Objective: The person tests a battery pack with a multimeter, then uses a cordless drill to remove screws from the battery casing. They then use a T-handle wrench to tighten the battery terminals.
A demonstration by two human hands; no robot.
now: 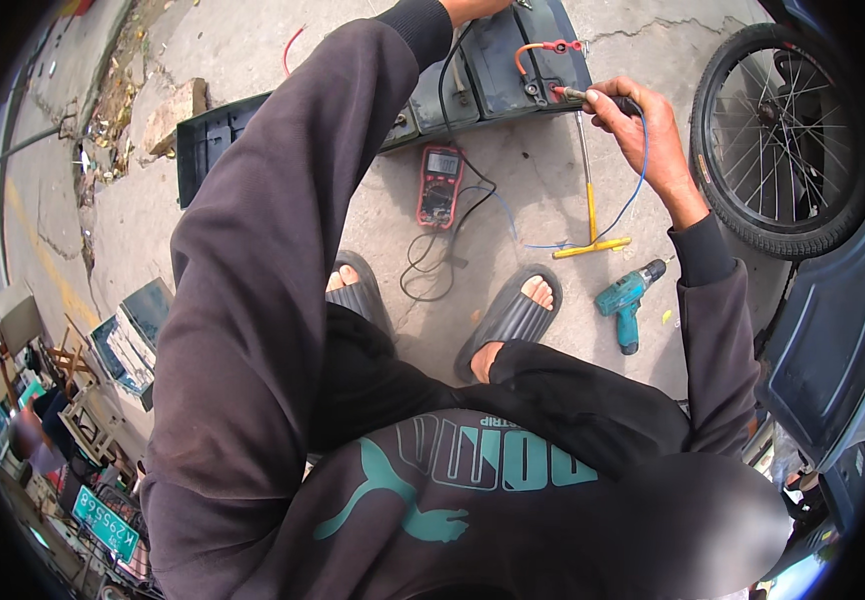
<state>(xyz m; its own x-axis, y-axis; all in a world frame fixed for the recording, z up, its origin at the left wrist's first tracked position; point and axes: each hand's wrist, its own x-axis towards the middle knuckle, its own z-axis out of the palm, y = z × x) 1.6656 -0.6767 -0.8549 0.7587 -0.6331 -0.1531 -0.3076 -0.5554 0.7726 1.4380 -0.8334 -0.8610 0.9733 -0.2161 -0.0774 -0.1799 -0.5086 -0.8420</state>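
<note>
Several dark batteries (508, 75) are standing side by side at the upper edge of the view, on the concrete ground (393, 215) before the person's feet. The right hand (643, 130) is pinching a probe (575, 94) between thumb and fingers, and its reddish end is meeting, or almost meeting, a terminal (557, 86) at the right end of the row. Just above, a short red cable (523, 55) is arching over the same battery. A red-edged multimeter (440, 187) is lying just beside the row, on the side of the feet; a black lead (446, 90) is passing over the batteries, and a blue lead (644, 165) is hanging from the right hand down to the ground. Farther out, a yellow-handled T-bar (592, 210) and a teal drill (629, 305) are resting near the right sandal (518, 320), while a spoked wheel (703, 130) is showing at the right.

In my judgement, a loosening pinch could let the probe slip, and metal bridging two contacts could cause a spark. The blue lead is crossing the T-bar's handle — a careless pull could catch it there.

The upper edge is cutting off the left hand (473, 8) — I cannot tell if it is grasping something. The left sleeve (283, 220) is hiding part of a black tray (191, 150), and the multimeter's digits are looking too small for sure reading.
</note>
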